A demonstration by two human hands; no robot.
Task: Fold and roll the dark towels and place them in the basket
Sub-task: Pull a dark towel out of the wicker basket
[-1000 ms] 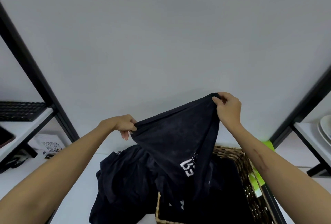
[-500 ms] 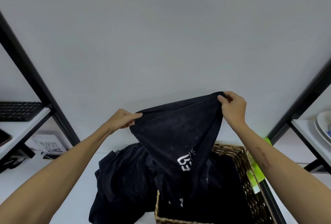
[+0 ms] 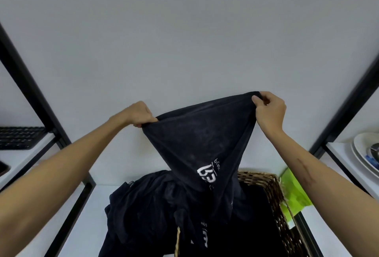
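Early in the task, by the look of it. One dark towel held up by its top edge, spread between the two hands and hanging to a narrow tail over the pile below; white lettering near its lower right. Left hand clenched on the left corner, fingers pinching the hem. Right hand higher, fingers pinched on the right corner. No fold in it yet, no roll.

Heap of dark towels crumpled on the white table, left of and spilling over the wicker basket. Dark cloth inside the basket too; rolled or just dumped, cannot tell. Left to do, probably: lay flat, fold, roll, place, then the rest of the heap.

Room for moving: bare table mostly at the left front, narrow, bounded by a black frame post and the side shelf with a keyboard. On the right, another black post, plates on a shelf, and a green bag just beside the basket rim. Wall close behind. Open air above the heap, so free to shake the towel out; flat space for folding looks tight unless the heap is pushed aside.
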